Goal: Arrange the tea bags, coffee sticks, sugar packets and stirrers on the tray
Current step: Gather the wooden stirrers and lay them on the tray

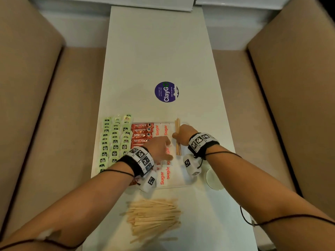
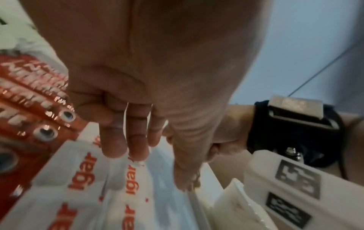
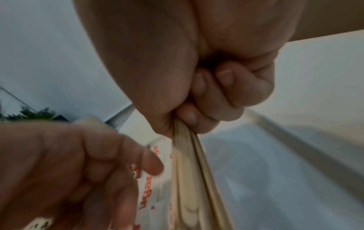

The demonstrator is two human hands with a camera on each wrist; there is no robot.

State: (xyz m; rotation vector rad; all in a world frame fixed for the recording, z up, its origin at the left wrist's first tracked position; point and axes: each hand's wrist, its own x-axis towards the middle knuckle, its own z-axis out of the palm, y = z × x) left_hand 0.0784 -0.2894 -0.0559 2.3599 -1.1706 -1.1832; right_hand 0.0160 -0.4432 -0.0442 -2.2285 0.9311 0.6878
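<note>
A clear tray (image 1: 170, 187) on the white table holds red coffee sticks (image 1: 142, 133) on its left and white sugar packets (image 1: 161, 130) down its middle. My right hand (image 1: 181, 134) grips a bundle of wooden stirrers (image 1: 178, 127) standing on edge along the tray's right side; the curled fingers (image 3: 206, 99) clamp the stirrers (image 3: 187, 186). My left hand (image 1: 167, 151) lies over the sugar packets (image 2: 88, 171), its straight fingers (image 2: 135, 140) touching them beside the coffee sticks (image 2: 29, 93). Green tea bags (image 1: 114, 142) lie in rows on the table left of the tray.
A loose heap of wooden stirrers (image 1: 154, 216) lies near the table's front edge. A round purple sticker (image 1: 166, 92) sits beyond the tray. A pale round cup (image 1: 214, 180) stands right of the tray. Beige sofas (image 1: 36, 105) flank the narrow table.
</note>
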